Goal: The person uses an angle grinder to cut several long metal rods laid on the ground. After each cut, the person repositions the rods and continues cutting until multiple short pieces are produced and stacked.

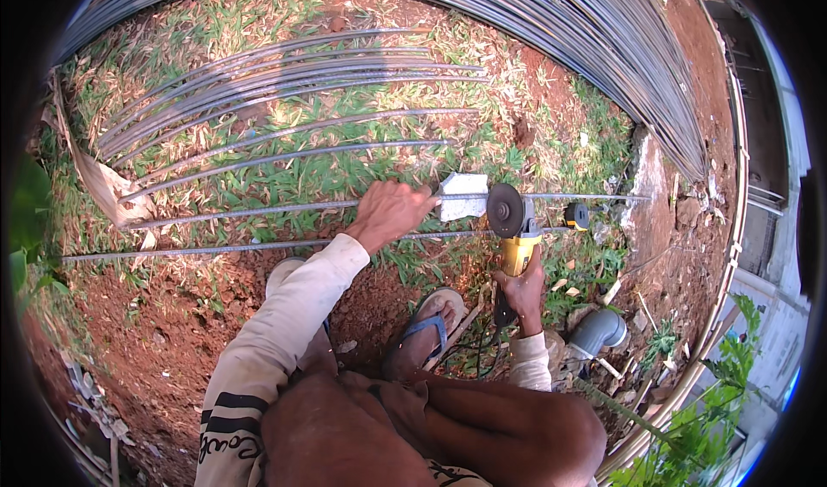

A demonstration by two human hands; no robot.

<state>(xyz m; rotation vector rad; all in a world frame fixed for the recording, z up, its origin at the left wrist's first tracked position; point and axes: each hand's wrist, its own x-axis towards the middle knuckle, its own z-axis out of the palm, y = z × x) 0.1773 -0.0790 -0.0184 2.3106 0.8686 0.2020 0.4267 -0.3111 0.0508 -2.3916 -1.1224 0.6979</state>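
My left hand [389, 214] is closed around a steel rebar [258, 212] that lies crosswise in front of me. Just right of its fingers, the rebar rests over a pale white block [463, 197]. My right hand [522, 289] grips a yellow angle grinder [517, 254] by its body. The grinder's dark round disc [506, 210] is up against the line of the rebar, beside the block's right edge; its contact point is hidden. Small orange sparks show below the disc. Nearer my feet runs a second rebar [198, 253], passing below my left wrist.
Several cut rebars [293, 68] lie on the grass beyond, and a big bundle of long rebars [594, 35] curves along the far side. A black and yellow tape measure [576, 217] sits right of the grinder. A grey pipe elbow [598, 332] lies near my sandalled foot [431, 323].
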